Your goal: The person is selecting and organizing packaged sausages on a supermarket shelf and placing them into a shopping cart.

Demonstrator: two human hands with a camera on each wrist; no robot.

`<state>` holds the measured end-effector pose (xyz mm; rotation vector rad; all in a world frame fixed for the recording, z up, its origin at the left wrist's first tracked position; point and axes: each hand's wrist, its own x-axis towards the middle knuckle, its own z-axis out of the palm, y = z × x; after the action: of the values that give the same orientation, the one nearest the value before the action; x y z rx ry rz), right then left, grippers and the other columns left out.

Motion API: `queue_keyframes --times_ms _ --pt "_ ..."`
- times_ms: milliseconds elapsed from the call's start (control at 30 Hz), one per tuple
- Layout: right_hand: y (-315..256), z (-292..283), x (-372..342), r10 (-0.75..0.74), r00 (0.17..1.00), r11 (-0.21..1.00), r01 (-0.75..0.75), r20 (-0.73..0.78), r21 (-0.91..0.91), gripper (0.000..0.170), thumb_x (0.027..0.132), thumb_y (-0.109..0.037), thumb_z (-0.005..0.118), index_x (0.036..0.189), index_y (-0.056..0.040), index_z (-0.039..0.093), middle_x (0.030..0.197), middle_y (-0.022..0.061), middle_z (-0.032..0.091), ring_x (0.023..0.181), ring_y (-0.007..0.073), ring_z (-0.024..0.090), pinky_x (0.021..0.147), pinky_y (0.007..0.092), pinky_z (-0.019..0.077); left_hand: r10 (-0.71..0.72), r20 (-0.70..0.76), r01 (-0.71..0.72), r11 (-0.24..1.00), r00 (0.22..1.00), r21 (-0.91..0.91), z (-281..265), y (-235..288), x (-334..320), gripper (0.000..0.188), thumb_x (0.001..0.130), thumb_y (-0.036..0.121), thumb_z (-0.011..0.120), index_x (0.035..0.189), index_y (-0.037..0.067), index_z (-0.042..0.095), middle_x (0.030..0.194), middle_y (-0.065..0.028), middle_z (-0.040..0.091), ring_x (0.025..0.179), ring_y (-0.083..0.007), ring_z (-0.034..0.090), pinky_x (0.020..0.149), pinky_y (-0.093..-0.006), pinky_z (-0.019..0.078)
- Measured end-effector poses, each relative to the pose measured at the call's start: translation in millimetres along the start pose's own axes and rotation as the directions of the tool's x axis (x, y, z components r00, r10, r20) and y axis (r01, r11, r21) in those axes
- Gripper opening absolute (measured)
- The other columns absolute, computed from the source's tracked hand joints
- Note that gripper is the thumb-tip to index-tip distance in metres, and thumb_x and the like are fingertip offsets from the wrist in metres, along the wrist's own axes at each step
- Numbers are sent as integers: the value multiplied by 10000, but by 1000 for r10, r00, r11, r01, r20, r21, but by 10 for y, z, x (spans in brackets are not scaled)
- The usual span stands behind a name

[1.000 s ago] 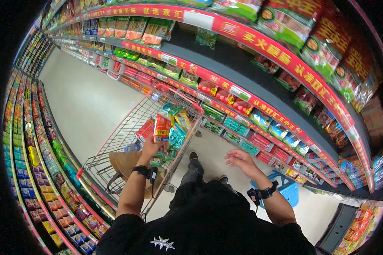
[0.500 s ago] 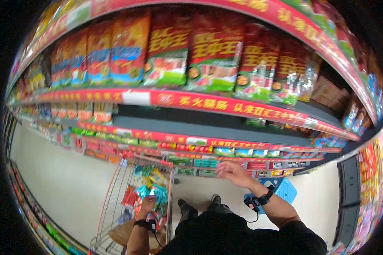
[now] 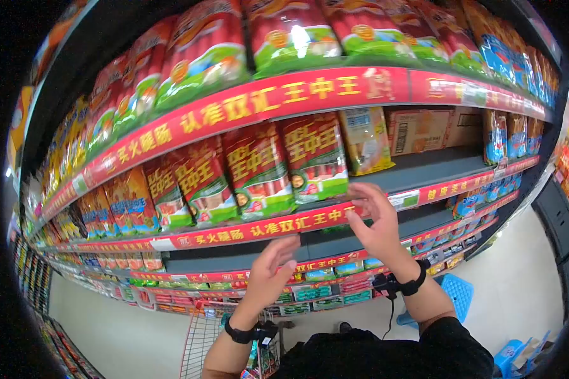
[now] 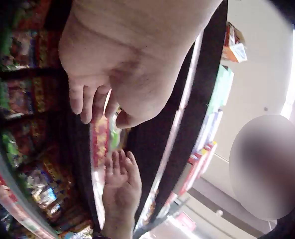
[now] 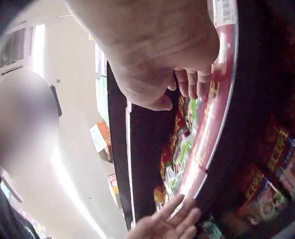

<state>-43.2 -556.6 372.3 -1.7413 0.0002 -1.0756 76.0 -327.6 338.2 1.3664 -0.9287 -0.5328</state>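
In the head view, my right hand is raised at the shelf's front edge, thumb and fingers apart and nothing held. Just beyond its fingertips stands the last of several red-and-green sausage packets. My left hand is lower and further left, in front of the red shelf strip, its fingers loosely bent and empty. A yellow packet stands right of the sausage packets. In the left wrist view, my left hand faces the shelves, with the right hand beyond it.
Larger red packets fill the shelf above. Cardboard boxes sit deeper on the packets' shelf. A shopping cart stands below at left. A blue stool is on the floor at right.
My left hand has let go of the red packet at the cart and risen to the shelf. The right hand has risen to the sausage packets. The head view has turned up toward the shelves.
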Motion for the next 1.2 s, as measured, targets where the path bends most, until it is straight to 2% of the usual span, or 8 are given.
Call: queue_keyframes --times_ms 167,267,567,900,1100,1133,1167,1200 --pt "-120 -244 402 -122 992 973 112 -42 -200 506 790 -49 664 1255 21 476 1264 192 507 1152 289 537 941 362 460 236 -9 -227 942 972 249 561 448 687 605 858 19 555 1415 -3 322 1461 -139 352 1362 -233 332 1112 -387 263" --pt "-196 -341 612 56 986 938 2 158 -345 599 830 -170 642 1328 12 364 1200 265 522 1072 424 542 889 453 458 306 -146 -242 907 941 344 765 493 938 702 845 32 565 1458 -12 225 1518 -166 241 1415 -261 221 1144 -412 178" --pt "150 -373 757 -237 959 880 280 156 -385 575 790 -93 650 1308 -38 407 1034 185 569 931 367 587 726 440 494 286 -251 -144 874 925 464 1010 492 1019 798 815 15 589 1473 -20 138 1517 -210 204 1410 -302 223 1141 -422 180" --pt "209 -430 660 -402 906 876 423 135 -233 645 752 -26 672 1339 -52 407 1071 145 590 901 331 603 713 406 502 374 -406 -268 917 834 295 1041 359 984 787 829 21 580 1477 -7 135 1474 -202 264 1365 -310 297 1121 -441 228" --pt "166 -460 673 -449 885 864 464 118 -193 598 683 -105 757 1233 -45 531 1081 108 589 912 296 590 738 370 494 417 -449 -246 887 790 390 902 188 915 730 883 265 632 1438 -10 247 1328 -165 432 1247 -281 419 1043 -409 345" --pt "214 -448 684 -499 842 820 536 206 -203 574 670 -128 762 1199 -47 555 1086 105 587 927 292 588 748 370 488 510 -228 -271 724 830 634 873 193 838 669 872 300 626 1381 -29 342 1255 -157 463 1128 -272 493 987 -371 386" --pt "253 -480 683 -540 792 769 602 286 -214 551 657 -150 766 1165 -50 578 1091 102 585 941 287 586 759 370 483 666 -169 -304 532 726 790 924 207 884 540 833 203 663 1288 -13 467 1172 -144 489 1009 -250 528 925 -336 411" --pt "236 -501 684 -559 772 770 619 304 -157 502 649 -174 760 1112 -60 604 1089 98 590 951 288 592 774 387 477 635 -185 -298 575 750 762 911 252 854 483 824 162 670 1245 -5 501 1148 -132 495 989 -236 529 903 -328 418"
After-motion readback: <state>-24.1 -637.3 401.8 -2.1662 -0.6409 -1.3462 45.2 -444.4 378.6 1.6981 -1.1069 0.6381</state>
